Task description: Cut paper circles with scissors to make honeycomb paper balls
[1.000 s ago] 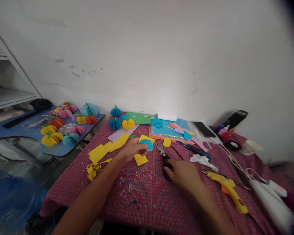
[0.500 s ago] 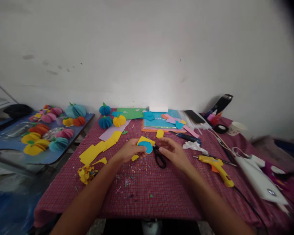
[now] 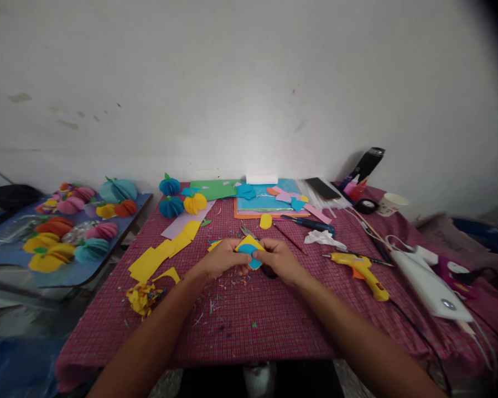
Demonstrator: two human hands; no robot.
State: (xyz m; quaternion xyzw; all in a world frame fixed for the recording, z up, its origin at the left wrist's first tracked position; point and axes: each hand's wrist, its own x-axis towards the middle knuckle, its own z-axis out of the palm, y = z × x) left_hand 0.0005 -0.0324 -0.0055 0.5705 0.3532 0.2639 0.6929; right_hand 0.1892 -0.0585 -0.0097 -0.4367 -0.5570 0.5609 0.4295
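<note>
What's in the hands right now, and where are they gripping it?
Both hands hold a blue paper circle laid against a yellow paper piece: left hand pinches the left edge, right hand the right edge.

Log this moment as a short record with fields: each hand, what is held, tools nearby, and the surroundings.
left hand: left hand grips the yellow paper piece from the left
right hand: right hand grips the same piece from the right
held item: a blue paper circle lies against the yellow piece, between both hands
tools: scissors just behind the hands; yellow glue gun to the right
surface: red checked tablecloth, strewn with paper scraps
side table: paper pumpkins in many colours, on the left
</note>
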